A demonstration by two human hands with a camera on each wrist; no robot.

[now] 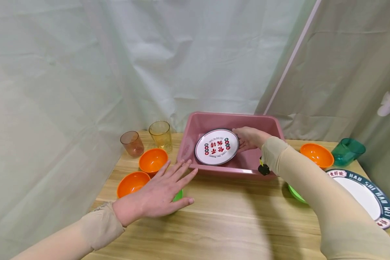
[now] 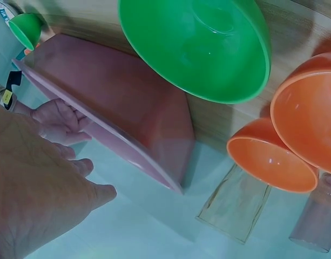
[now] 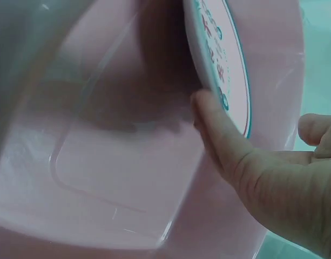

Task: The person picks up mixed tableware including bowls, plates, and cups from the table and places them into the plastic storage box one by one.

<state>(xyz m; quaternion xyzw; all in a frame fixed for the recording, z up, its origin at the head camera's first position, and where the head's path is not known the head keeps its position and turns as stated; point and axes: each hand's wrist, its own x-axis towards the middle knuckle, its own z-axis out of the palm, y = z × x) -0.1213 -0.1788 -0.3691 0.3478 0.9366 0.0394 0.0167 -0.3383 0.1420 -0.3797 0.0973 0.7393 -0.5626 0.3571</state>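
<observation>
A white plate [image 1: 217, 147] with a dark rim and red lettering lies tilted inside the pink basin [image 1: 234, 171], toward its left side. My right hand [image 1: 249, 138] is in the basin at the plate's right edge. In the right wrist view, the straight fingers [image 3: 224, 132] of that hand meet the plate [image 3: 230, 70] at its edge, and another digit stands apart from it. My left hand [image 1: 160, 193] hovers with spread fingers in front of the basin, holding nothing. Beneath it, a green bowl [image 2: 208, 48] is mostly hidden in the head view.
Two orange bowls [image 1: 153, 161], a yellow glass [image 1: 160, 135] and a brownish glass [image 1: 132, 143] stand at left. At right are another orange bowl [image 1: 316, 154], a teal glass [image 1: 347, 151], a large blue-rimmed plate [image 1: 360, 196] and a partly hidden green bowl [image 1: 295, 194]. Curtains hang behind.
</observation>
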